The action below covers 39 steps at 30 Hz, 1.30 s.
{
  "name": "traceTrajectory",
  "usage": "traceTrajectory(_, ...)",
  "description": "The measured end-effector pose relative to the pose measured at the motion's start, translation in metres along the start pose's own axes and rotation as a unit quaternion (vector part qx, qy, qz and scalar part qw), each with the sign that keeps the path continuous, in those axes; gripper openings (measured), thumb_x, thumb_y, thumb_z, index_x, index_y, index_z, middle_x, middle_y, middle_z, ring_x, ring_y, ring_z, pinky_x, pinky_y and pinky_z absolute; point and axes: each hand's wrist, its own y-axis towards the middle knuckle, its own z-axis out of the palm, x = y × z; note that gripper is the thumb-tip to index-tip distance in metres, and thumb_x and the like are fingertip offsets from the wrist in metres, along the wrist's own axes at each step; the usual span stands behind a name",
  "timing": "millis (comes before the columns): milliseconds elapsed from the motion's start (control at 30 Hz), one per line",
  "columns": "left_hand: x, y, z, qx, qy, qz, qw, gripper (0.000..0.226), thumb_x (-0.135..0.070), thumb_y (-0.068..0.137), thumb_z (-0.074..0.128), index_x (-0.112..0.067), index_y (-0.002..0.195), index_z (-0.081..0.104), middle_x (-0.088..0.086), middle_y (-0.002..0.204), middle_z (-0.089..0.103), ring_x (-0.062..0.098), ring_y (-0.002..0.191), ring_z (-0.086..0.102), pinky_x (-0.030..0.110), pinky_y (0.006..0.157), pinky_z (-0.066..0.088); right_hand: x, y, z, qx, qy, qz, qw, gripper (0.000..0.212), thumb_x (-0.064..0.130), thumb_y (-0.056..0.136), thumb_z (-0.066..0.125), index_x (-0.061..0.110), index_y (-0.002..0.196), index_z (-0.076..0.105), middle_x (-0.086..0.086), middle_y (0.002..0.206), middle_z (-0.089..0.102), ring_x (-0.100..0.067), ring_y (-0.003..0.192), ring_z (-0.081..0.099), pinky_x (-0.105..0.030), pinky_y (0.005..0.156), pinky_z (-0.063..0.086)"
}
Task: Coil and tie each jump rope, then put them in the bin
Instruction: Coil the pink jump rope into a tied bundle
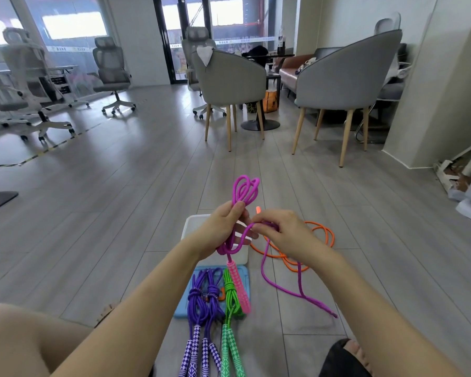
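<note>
A: What fills most of the frame?

B: Grey plank floor (120,200), with two grey tub chairs (346,77) on wooden legs in the upper right and white office chairs (25,77) in the upper left.

A: And lower down?

B: A light blue bin (184,308) sits on the floor in the lower centre, and a white tray (192,224) lies just above it, partly behind the hands. Across the blue bin lie two coiled and knotted purple jump ropes (201,297) and a coiled green jump rope (230,295), their patterned handles reaching down toward the bottom edge.

A: Where is the rope being worked?

B: Centre of the frame, held in the air. The left hand (223,229) has its fingers closed around a bundle of loops of the magenta jump rope (244,190), which stand up above the fist. A pink handle (238,287) hangs below that hand, over the bin.

A: The other hand?

B: The right hand (280,229) pinches a strand of the same magenta rope just beside the left hand, fingers curled together on it. The loose tail runs down to the floor in the lower right.

A: Anything smaller?

B: An orange jump rope (321,235) lies loose on the floor behind the right hand, uncoiled.
</note>
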Motion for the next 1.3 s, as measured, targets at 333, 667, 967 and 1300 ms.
traceTrajectory(333,0.010,0.006,0.020,-0.034,0.228,-0.036,0.972,0.035,-0.044,0.109,0.037,-0.013,0.103,0.052,0.004,0.066,0.052,0.019,0.050,0.046,0.031,0.047,0.040,0.005,-0.006,0.006,0.010,-0.157,0.025,0.987,0.019,0.052,0.094,0.063,0.036,0.096,0.073,0.016,0.079,0.064,-0.017,0.082,0.061,-0.033,0.069,0.046)
traceTrajectory(667,0.002,0.015,0.002,-0.008,0.309,-0.024,0.951,0.037,-0.047,0.108,0.040,-0.015,0.102,0.057,0.000,0.074,0.054,0.012,0.057,0.046,0.025,0.046,0.040,-0.043,-0.015,0.004,-0.003,-0.133,0.068,0.989,0.019,0.033,0.104,0.055,0.022,0.102,0.070,0.010,0.073,0.059,-0.029,0.078,0.064,-0.037,0.073,0.040)
traceTrajectory(967,-0.002,0.009,-0.011,0.095,0.215,-0.065,0.970,0.041,-0.049,0.105,0.048,-0.011,0.098,0.062,-0.004,0.064,0.038,0.010,0.051,0.030,0.023,0.046,0.032,-0.059,-0.020,-0.010,0.008,-0.209,0.112,0.972,0.024,0.038,0.108,0.044,0.024,0.091,0.053,-0.003,0.078,0.064,-0.035,0.081,0.061,-0.040,0.074,0.041)
traceTrajectory(1300,-0.010,0.014,-0.023,-0.056,-0.110,-0.019,0.992,0.034,-0.043,0.108,0.042,-0.017,0.088,0.051,-0.007,0.061,0.028,0.008,0.049,0.021,0.021,0.043,0.019,-0.055,-0.019,-0.017,-0.027,-0.018,0.180,0.983,0.025,0.055,0.096,0.062,0.035,0.085,0.053,0.010,0.064,0.055,-0.003,0.059,0.050,-0.030,0.058,0.043)
